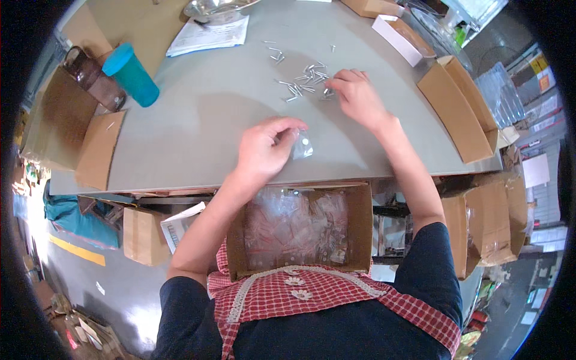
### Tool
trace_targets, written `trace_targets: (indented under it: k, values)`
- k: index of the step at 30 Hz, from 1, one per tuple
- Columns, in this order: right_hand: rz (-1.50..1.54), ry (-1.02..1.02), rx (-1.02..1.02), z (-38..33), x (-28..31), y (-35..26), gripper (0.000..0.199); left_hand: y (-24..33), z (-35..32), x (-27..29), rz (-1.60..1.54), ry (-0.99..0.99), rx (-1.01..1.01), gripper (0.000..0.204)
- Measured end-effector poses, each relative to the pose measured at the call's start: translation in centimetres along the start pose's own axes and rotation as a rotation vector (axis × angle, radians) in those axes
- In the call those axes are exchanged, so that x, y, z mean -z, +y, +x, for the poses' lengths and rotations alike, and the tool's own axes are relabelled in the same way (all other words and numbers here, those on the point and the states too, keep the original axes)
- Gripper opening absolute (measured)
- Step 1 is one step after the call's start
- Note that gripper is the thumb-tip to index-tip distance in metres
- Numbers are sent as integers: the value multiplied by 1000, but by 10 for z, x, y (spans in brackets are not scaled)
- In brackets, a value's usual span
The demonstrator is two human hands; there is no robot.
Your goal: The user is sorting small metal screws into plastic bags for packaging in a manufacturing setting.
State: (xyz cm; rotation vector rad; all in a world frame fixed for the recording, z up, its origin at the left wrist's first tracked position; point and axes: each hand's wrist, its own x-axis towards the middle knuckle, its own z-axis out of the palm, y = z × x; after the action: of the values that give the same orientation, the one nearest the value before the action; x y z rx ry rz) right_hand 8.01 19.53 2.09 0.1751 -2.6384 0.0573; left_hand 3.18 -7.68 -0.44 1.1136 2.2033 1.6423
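My left hand (264, 150) is closed, thumb and fingers pinching the top of a small clear plastic bag (303, 147) above the front part of the table. A white round spot shows on the bag. Farther off and to the right, my right hand (358, 99) has its fingertips drawn together at the right edge of a loose pile of small silver metal pins (312, 75). They look like screws or rivets; which, I cannot tell. What the right fingertips hold is too small to make out. Against my apron, below the table edge, an open cardboard box (237, 240) holds many clear little bags (294, 225).
On the grey table (198, 144) stand a teal lidded cup (133, 78) and a brown translucent bottle (96, 81) at left. Papers (210, 37) lie under a metal bowl (219, 7) at the back. A long open cardboard box (459, 111) borders the right side.
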Motion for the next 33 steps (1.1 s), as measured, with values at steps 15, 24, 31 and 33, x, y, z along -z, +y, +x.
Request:
trace_targets:
  k: [15,24,31,33]
  values:
    - [-41,41,10,7,3,-4,5,0,-1,0,-36,12,-70,13]
    - [119,-206,190,14,30,-7,9,-3,-2,2,-37,12,-72,13]
    - [194,-220,227,-22,56,-13,16,-2,-2,0,-60,-9,-82,15]
    - [218,-243,181,-28,57,-20,16,-3,-3,2,-57,-9,-77,15]
